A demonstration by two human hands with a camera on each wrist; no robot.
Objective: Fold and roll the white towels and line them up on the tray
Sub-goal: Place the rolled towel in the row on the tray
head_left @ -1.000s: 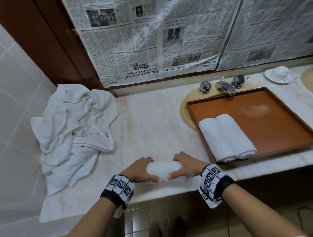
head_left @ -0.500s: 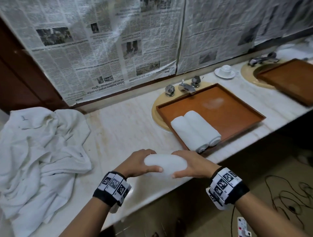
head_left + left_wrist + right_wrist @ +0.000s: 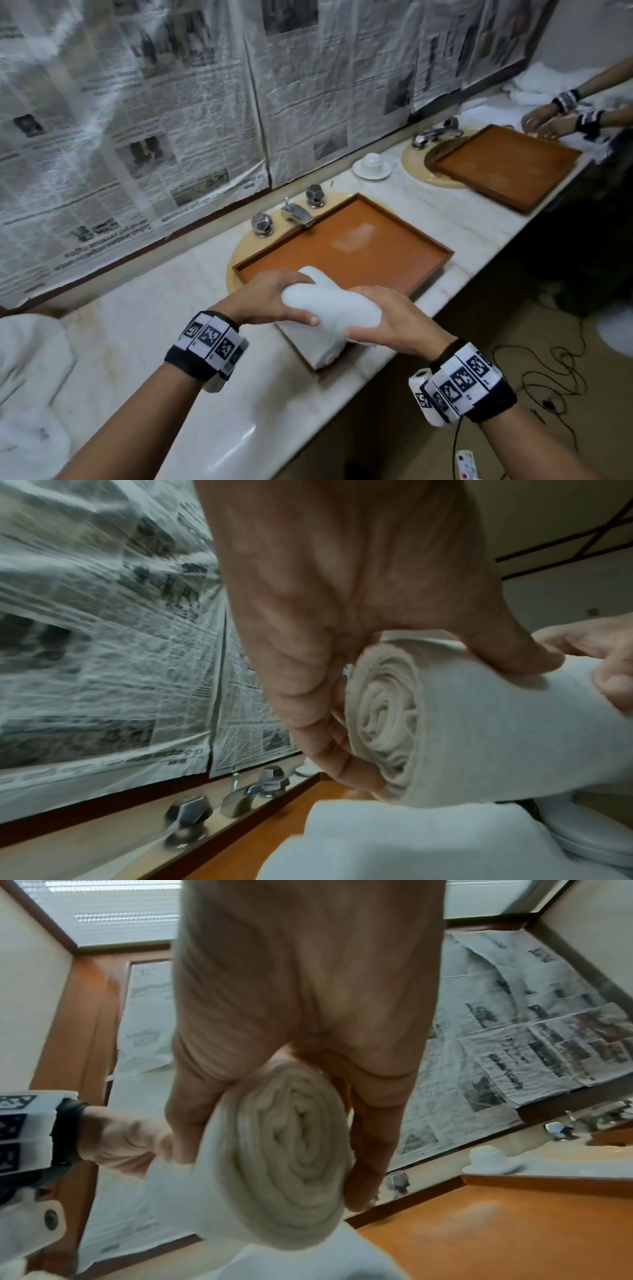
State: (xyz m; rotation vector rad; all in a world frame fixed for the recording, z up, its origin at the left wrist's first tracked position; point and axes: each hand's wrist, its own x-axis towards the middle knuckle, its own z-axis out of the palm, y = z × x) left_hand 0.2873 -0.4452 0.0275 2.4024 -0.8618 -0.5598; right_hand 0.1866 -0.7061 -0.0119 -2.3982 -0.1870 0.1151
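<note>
Both hands, left (image 3: 270, 298) and right (image 3: 394, 320), gripped a rolled towel (image 3: 330, 305) above the tray (image 3: 442, 255). Placing was underway. Next, it probably needed lowering beside the rolls (image 3: 318, 346) already there.

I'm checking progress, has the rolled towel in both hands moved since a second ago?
Yes. The rolled towel, held by the left hand and right hand, has left the counter edge and now sits over the tray, above the rolls already there.
</note>
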